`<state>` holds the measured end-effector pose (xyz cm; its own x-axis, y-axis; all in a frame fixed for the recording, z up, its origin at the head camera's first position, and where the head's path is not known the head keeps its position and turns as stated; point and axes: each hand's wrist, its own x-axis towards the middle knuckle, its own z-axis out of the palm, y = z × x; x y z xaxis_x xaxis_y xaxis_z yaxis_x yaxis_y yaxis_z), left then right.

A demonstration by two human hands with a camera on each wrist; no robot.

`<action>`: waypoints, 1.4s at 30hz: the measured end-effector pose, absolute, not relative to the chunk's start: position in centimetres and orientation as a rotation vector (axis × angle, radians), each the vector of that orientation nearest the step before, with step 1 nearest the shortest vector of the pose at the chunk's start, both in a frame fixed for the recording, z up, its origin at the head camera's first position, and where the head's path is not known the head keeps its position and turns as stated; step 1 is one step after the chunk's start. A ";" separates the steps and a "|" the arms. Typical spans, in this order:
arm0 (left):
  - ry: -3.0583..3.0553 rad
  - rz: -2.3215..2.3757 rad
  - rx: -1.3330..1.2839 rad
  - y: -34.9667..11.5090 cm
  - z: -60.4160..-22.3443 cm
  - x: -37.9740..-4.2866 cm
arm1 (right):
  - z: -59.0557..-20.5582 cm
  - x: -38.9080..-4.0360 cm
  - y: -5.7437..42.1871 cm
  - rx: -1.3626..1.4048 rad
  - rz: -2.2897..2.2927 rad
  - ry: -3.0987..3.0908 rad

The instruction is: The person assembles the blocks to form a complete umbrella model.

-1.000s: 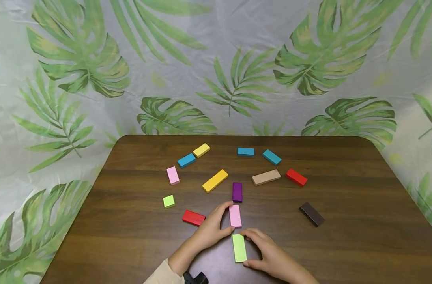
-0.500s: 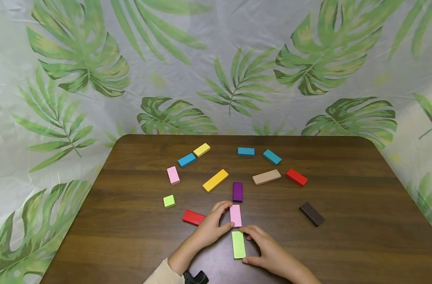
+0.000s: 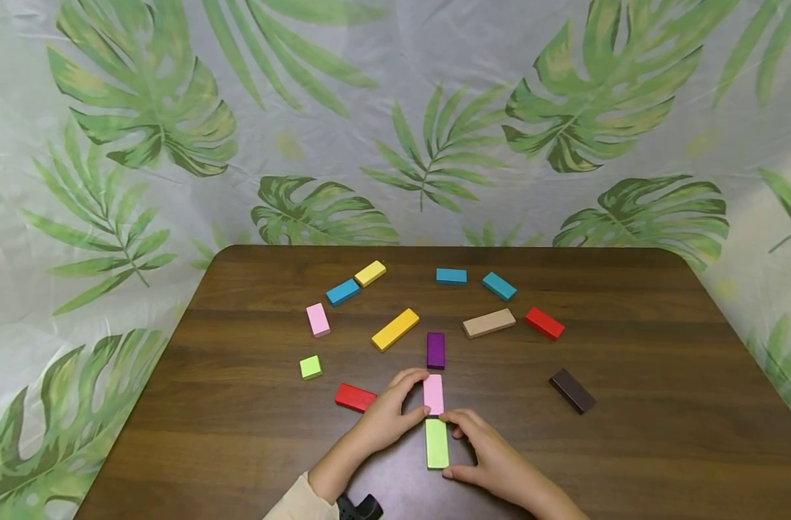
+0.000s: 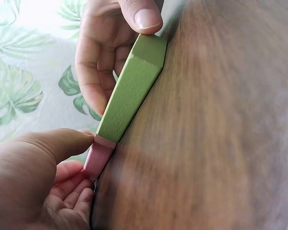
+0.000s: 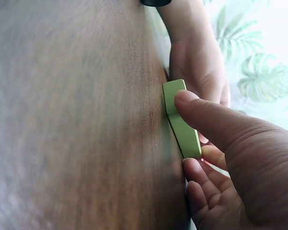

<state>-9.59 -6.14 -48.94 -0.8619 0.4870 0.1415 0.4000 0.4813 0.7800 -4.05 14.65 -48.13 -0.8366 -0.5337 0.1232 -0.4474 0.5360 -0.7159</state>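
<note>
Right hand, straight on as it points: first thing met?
Right hand would likely meet the lime-green rectangular block it pinches; past that, probably the left hand, though depth is hard to judge.

Left hand (image 4: 31, 175) lower left, pinching pink block (image 4: 100, 157), green block (image 4: 132, 88) in line with it, right hand (image 4: 98, 45) above, thumb tip (image 4: 148, 19) at green block's upper end, brown bench (image 4: 206, 120) right, leaf-print cloth (image 4: 19, 62) left

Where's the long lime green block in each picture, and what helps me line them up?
Head: the long green block, lower centre, just below a pink block.
Left wrist: the block, slightly above and left of centre.
Right wrist: the block, right of centre, partly covered.
Shared landmark: the right hand, its thumb at one end of the block.
</note>
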 end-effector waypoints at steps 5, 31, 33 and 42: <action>2.617 1.334 0.789 -6.2 -48.9 -9.6 | -48.1 -4.1 14.6 -0.846 -1.184 2.671; 2.609 1.322 0.834 -6.2 -49.0 -9.7 | -48.4 -4.3 14.2 -0.832 -1.264 2.682; 2.613 1.317 0.836 -6.2 -49.0 -9.7 | -48.4 -4.2 14.2 -0.851 -1.269 2.689; 2.605 1.316 0.817 -6.1 -49.0 -9.7 | -48.3 -4.1 14.0 -0.779 -1.241 2.701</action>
<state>-9.69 -6.15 -49.00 -0.8487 0.5105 0.1380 0.4140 0.4792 0.7740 -4.10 13.99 -48.28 -0.8694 -0.4725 0.1444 -0.4173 0.5459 -0.7266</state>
